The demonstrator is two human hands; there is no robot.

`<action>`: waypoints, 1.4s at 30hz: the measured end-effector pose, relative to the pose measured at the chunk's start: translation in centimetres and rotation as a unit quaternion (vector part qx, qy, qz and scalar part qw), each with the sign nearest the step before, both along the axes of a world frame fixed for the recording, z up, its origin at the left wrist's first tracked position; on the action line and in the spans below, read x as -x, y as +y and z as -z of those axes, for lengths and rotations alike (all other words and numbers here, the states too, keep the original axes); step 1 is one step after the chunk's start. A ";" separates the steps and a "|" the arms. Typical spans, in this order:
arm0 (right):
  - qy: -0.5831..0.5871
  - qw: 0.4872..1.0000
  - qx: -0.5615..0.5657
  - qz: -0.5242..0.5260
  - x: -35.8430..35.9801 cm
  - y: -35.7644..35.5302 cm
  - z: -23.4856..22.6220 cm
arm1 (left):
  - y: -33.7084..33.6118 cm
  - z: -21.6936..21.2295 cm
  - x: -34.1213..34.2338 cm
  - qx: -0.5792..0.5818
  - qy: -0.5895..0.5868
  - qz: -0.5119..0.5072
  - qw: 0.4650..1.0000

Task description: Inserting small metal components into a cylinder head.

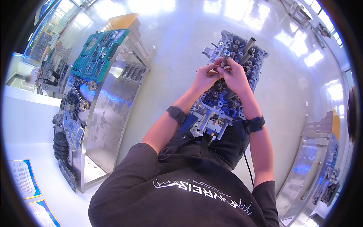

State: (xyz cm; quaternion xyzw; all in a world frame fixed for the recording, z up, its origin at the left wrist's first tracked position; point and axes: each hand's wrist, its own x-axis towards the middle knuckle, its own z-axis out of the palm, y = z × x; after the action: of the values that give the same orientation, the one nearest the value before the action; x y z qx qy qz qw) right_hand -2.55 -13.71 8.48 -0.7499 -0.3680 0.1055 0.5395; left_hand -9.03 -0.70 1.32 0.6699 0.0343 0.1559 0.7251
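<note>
An engine cylinder head [211,96] with valve springs and tubes lies in front of me. Over its middle my two hands meet, fingertips almost touching. My right hand [237,77] pinches a short shiny metal cylinder [226,55] that looks like a socket and stands upright, its hollow end up. Close against it, the fingers of my left hand [206,79] are closed; what they hold, if anything, is hidden. Two bare metal tubes [248,45] rise from the cylinder head just beyond my right hand.
To the left, a metal bench [107,109] carries a green socket tool case [97,53], camshafts [81,96] and dark engine parts [62,142]. Another metal bench [308,159] stands at the right, with engine parts [328,185] beyond it. A black cable [248,166] hangs beside my right arm.
</note>
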 end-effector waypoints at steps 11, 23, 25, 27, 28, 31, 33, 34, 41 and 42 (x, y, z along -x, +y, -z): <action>0.069 0.996 -0.049 -0.021 -0.1 0.1 0.1 | -0.2 -0.7 0.3 0.094 -0.023 0.026 0.995; 0.048 0.998 -0.036 0.027 0.0 0.0 0.2 | 0.3 0.3 -0.1 -0.032 -0.039 0.042 0.998; 0.049 0.998 -0.038 0.033 0.0 0.1 0.2 | 0.3 0.3 -0.1 -0.042 -0.042 0.037 0.998; 0.053 0.997 -0.043 0.044 0.2 0.2 0.1 | 0.4 0.3 0.0 -0.043 -0.035 0.031 0.998; 0.053 0.997 -0.044 0.045 0.1 0.1 0.2 | 0.2 0.2 0.0 -0.043 -0.035 0.032 0.998; 0.020 0.997 -0.030 0.065 -0.1 0.0 0.2 | 0.0 -0.3 0.1 -0.047 -0.008 0.022 0.999; 0.001 0.997 0.003 0.075 0.3 0.1 -0.4 | 0.1 -0.5 0.2 -0.054 0.007 0.012 0.998; 0.001 0.997 0.003 0.074 0.3 0.1 -0.5 | 0.1 -0.4 0.2 -0.055 0.007 0.011 0.998; -0.007 0.995 0.025 0.100 0.4 -0.1 -0.6 | -0.5 -0.8 0.1 -0.023 0.005 -0.019 1.000; -0.011 0.995 0.023 0.100 0.3 -0.1 -0.5 | -0.6 -0.7 0.0 -0.008 -0.006 -0.015 1.000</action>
State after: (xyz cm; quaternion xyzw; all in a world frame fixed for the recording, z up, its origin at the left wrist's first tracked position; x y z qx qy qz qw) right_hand -2.86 -13.83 9.01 -0.7963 -0.2945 0.0517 0.5258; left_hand -9.01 -1.25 2.03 0.6742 0.0391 0.1709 0.7175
